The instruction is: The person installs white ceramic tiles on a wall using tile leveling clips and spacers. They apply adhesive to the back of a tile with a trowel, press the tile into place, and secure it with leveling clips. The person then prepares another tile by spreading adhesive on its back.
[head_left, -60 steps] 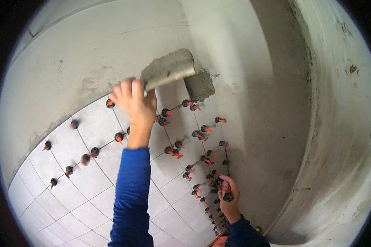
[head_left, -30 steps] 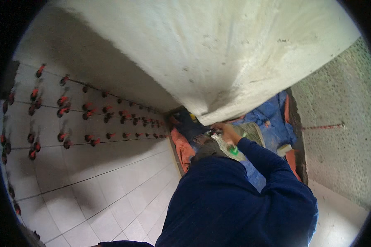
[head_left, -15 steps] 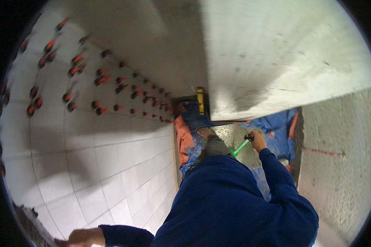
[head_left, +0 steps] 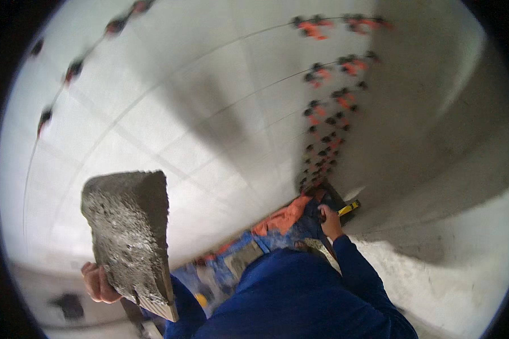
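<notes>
In my left hand is a tile, its upward face covered with a thick layer of rough grey mortar. My fingers grip its left edge and the ribbed bare edge shows at the bottom. My right hand is closed, low by the wall corner, with a dark handle at its fingers; the rest of that tool is hidden. Close beside this hand is a yellow spirit level.
Large pale tiles cover the wall, with rows of red and black levelling clips along their joints. A bare grey wall stands to the right. Blue and orange sheeting lies along the wall's foot.
My view has swung left toward the tiled wall. The mortar-covered tile has come up into view in my left hand. My right hand has moved from over the floor to beside the spirit level.
</notes>
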The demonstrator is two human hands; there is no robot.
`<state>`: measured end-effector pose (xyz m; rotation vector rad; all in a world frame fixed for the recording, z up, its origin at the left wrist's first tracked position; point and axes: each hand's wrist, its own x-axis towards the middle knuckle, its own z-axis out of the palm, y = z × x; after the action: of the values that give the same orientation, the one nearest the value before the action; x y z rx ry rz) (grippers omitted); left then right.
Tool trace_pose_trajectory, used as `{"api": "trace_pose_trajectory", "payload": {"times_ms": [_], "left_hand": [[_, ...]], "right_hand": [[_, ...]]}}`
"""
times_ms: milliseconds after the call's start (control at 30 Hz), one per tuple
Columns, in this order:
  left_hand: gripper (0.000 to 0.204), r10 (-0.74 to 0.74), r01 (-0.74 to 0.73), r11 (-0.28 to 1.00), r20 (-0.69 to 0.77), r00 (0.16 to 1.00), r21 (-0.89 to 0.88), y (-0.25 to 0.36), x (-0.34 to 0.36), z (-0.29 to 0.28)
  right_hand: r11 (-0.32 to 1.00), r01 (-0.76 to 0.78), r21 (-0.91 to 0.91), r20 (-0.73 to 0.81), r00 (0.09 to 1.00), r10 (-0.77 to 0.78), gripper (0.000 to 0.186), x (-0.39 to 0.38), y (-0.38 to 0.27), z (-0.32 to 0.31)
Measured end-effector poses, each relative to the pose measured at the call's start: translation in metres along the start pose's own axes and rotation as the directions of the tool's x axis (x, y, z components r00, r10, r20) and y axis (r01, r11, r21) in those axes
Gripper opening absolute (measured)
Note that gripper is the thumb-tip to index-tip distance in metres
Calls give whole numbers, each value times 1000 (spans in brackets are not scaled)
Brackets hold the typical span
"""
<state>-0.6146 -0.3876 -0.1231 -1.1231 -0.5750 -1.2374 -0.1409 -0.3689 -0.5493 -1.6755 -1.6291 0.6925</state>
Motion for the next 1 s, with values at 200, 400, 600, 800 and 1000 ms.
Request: {"api": "trace_pose_trajectory", "payload": {"times_ms": [200, 400, 600, 800, 1000], "left_hand": [[38, 68, -221, 831, 302, 951, 510, 2, 25, -128], [37, -1, -566, 338, 601, 799, 752, 21, 67, -249], [41, -391, -883, -155, 794, 466, 442, 28, 88, -366], [39, -148, -770, -67, 757, 637, 635, 31, 88, -350], [38, -401, -888, -403, 830, 387, 220, 25, 79, -307]], "right_hand": [[995, 87, 50, 268, 959, -98, 49, 63, 3, 19], [993, 94, -74, 405, 913, -56, 42, 36, 59, 19], [978, -75, -193, 426, 892, 152, 26, 0, 100, -5], [996, 84, 9, 433, 898, -80, 17, 9, 102, 6], [986, 91, -137, 477, 879, -15, 36, 9, 96, 2]]}}
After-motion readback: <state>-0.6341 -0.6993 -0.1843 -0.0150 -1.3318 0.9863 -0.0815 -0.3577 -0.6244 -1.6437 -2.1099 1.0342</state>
